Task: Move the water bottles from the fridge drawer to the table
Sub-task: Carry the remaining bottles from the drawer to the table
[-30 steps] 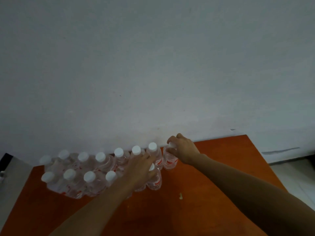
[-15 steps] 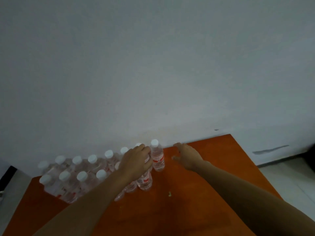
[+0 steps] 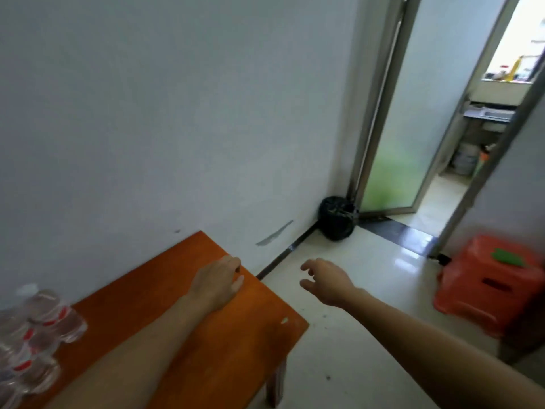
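Water bottles [image 3: 38, 323] stood bunched at the left end of the desk [image 3: 236, 335]. Left hand [image 3: 218, 281] hung over the desk's far corner, right hand [image 3: 324, 280] over the floor [image 3: 368, 364]; both grips were loose and empty. Fridge drawer was out of view. Judged best: fetch next bottles by their bodies and set them beside the bunch.

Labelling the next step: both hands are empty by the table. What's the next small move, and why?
Probably step away toward the fridge drawer, which isn't in view, for more bottles. The left hand and right hand both hang relaxed and hold nothing, and the water bottles already stand on the table at the picture's left edge.
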A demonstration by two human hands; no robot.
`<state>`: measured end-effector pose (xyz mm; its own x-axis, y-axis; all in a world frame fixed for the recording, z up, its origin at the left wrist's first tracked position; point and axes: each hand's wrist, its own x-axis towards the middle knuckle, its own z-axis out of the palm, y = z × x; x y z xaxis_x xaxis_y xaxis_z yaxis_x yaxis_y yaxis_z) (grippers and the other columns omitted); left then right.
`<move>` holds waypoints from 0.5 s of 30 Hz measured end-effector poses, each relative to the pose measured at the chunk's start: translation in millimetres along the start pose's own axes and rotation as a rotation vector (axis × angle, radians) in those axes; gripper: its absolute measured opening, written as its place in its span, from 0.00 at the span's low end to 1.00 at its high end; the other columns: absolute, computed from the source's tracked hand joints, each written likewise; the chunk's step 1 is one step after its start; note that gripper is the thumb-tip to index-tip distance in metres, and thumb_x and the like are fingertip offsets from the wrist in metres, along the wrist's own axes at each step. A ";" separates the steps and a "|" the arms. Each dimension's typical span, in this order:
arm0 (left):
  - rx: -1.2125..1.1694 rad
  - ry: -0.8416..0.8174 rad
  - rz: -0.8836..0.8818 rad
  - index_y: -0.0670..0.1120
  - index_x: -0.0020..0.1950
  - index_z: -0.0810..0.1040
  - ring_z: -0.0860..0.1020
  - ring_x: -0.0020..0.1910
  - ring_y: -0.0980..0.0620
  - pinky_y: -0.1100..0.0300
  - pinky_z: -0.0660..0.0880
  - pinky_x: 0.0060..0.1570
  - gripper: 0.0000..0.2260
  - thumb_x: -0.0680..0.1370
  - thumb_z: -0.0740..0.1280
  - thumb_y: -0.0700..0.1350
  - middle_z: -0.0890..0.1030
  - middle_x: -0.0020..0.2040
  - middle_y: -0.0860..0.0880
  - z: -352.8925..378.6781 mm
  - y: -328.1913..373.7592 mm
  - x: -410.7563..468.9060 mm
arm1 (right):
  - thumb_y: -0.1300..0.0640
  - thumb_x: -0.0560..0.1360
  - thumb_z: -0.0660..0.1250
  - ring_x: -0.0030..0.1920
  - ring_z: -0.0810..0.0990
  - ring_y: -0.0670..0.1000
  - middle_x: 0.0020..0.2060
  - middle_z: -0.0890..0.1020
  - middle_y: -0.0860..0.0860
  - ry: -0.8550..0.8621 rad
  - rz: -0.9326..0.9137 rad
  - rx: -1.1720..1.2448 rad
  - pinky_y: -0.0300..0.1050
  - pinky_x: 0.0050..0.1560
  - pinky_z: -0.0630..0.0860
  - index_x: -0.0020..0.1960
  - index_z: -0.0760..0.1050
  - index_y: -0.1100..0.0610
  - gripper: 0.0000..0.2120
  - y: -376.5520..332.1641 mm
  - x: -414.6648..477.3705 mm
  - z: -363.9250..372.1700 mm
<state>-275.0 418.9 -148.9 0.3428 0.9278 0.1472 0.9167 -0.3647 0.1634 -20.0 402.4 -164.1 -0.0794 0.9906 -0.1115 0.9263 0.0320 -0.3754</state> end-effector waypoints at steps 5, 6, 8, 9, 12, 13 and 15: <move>-0.103 -0.054 0.243 0.48 0.55 0.73 0.77 0.48 0.48 0.56 0.70 0.43 0.11 0.78 0.61 0.52 0.77 0.52 0.49 31.7 162.7 58.5 | 0.46 0.77 0.65 0.54 0.78 0.51 0.58 0.78 0.51 0.114 0.254 0.009 0.43 0.52 0.73 0.66 0.72 0.50 0.19 147.4 -82.7 -67.4; -0.115 -0.057 0.301 0.48 0.56 0.73 0.77 0.48 0.48 0.56 0.72 0.44 0.11 0.78 0.61 0.53 0.77 0.53 0.49 36.3 193.8 69.4 | 0.46 0.77 0.65 0.54 0.78 0.51 0.58 0.78 0.51 0.138 0.308 0.017 0.44 0.52 0.73 0.66 0.72 0.50 0.19 172.7 -98.8 -77.3; -0.122 -0.062 0.412 0.49 0.56 0.74 0.77 0.49 0.48 0.55 0.74 0.46 0.12 0.78 0.62 0.53 0.78 0.54 0.50 46.4 253.4 91.4 | 0.45 0.76 0.65 0.55 0.78 0.51 0.58 0.79 0.50 0.179 0.408 0.041 0.44 0.52 0.74 0.65 0.72 0.49 0.19 218.9 -130.7 -91.8; -0.121 -0.069 0.461 0.49 0.57 0.74 0.77 0.49 0.48 0.54 0.74 0.47 0.12 0.78 0.62 0.54 0.78 0.54 0.50 52.6 283.0 102.4 | 0.46 0.76 0.65 0.56 0.78 0.52 0.58 0.79 0.50 0.197 0.454 0.058 0.44 0.51 0.73 0.65 0.73 0.49 0.19 240.6 -146.3 -96.9; -0.125 -0.085 0.597 0.50 0.57 0.74 0.77 0.49 0.48 0.55 0.73 0.46 0.12 0.78 0.62 0.54 0.78 0.54 0.50 71.0 374.6 131.9 | 0.47 0.76 0.64 0.57 0.78 0.53 0.59 0.79 0.51 0.244 0.591 0.070 0.44 0.51 0.72 0.63 0.74 0.50 0.17 304.2 -190.5 -113.1; -0.125 -0.086 0.647 0.50 0.57 0.74 0.77 0.49 0.48 0.56 0.72 0.45 0.12 0.78 0.61 0.54 0.78 0.54 0.50 77.3 405.9 139.7 | 0.47 0.76 0.64 0.57 0.78 0.54 0.59 0.79 0.51 0.258 0.634 0.068 0.45 0.52 0.73 0.63 0.75 0.49 0.16 325.4 -203.7 -120.6; -0.138 -0.105 0.742 0.50 0.57 0.73 0.77 0.50 0.48 0.57 0.69 0.44 0.12 0.78 0.61 0.54 0.77 0.53 0.51 90.7 467.3 152.8 | 0.48 0.76 0.64 0.57 0.78 0.54 0.58 0.80 0.49 0.285 0.712 0.072 0.46 0.53 0.74 0.62 0.75 0.47 0.15 367.7 -227.7 -137.6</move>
<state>224.4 397.4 -138.5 0.8831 0.4359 0.1737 0.4069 -0.8957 0.1792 389.3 206.9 -150.2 0.6341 0.7652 -0.1111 0.6912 -0.6254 -0.3621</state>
